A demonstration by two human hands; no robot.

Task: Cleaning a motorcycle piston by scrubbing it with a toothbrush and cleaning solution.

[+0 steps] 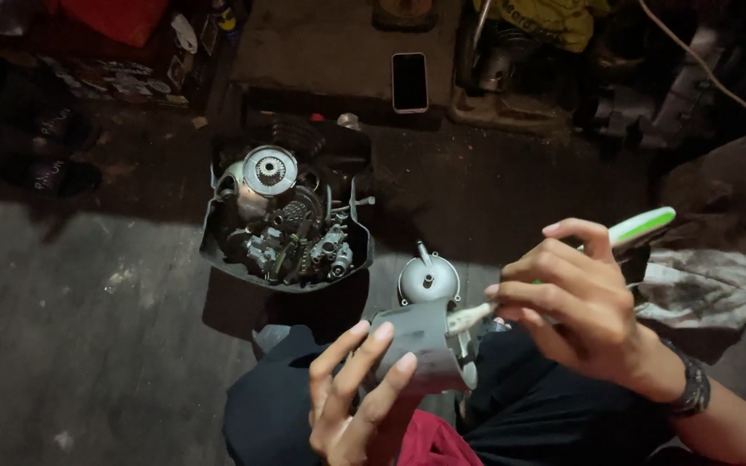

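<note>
My left hand [357, 393] cups a grey metal engine part [420, 345] from below, over my lap, fingers spread around its left side. My right hand [576, 302] grips a green-and-white toothbrush [641, 228] whose worn bristle head [470, 317] touches the top right of the metal part. A dark bracelet sits on my right wrist.
A black plastic tub [218, 246] on the floor ahead holds gears and several small metal engine parts. A round silver cover [428, 278] lies just beyond the held part. A phone [409, 82] rests on a low bench. A dirty rag [710, 285] lies at right.
</note>
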